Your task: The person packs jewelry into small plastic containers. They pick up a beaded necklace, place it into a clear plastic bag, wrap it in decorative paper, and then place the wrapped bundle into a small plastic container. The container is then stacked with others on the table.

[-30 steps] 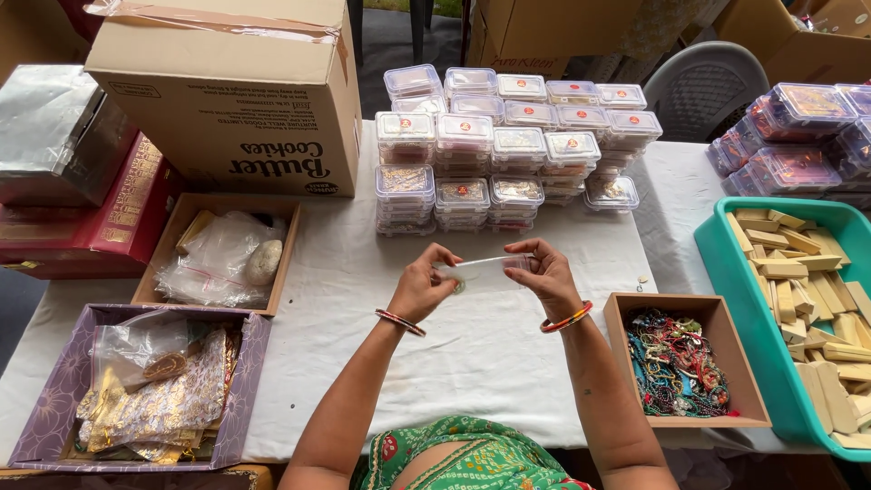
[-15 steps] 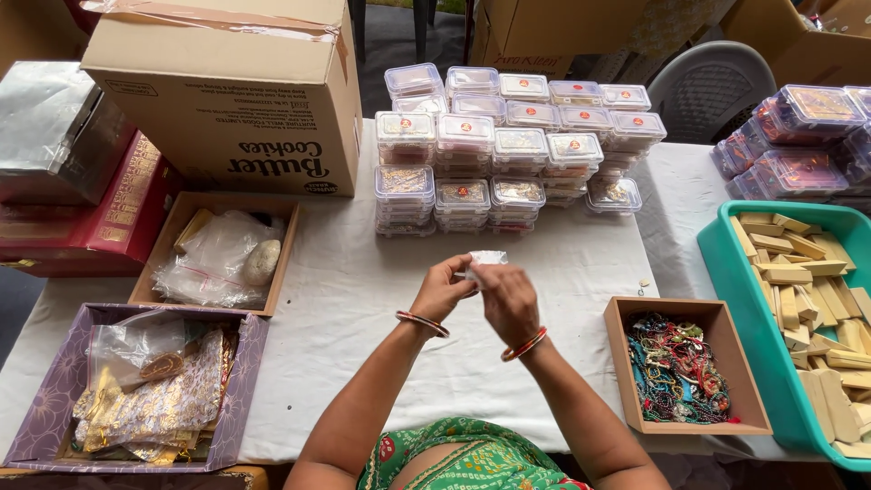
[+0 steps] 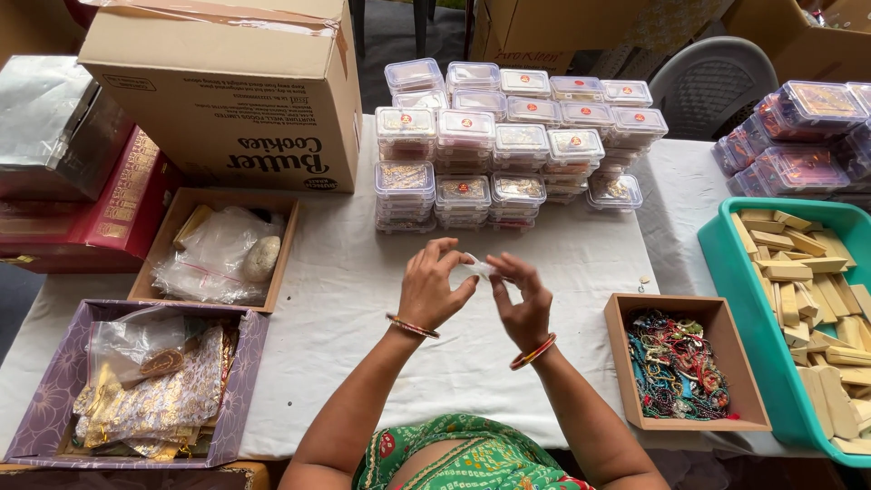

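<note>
While raised over white tablecloth (image 3: 363,299), left hand (image 3: 434,289) and right hand (image 3: 521,299) pinched shut on small crinkled clear plastic piece (image 3: 478,268), just before stacked lidded clear containers (image 3: 472,145).

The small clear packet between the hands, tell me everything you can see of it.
The small clear packet looks like thin, crinkled see-through plastic, whitish against the white tablecloth. It is held above the cloth, pinched between the fingertips of the left hand and the right hand, in front of the stacked clear boxes. Whether anything is inside cannot be told.
</note>
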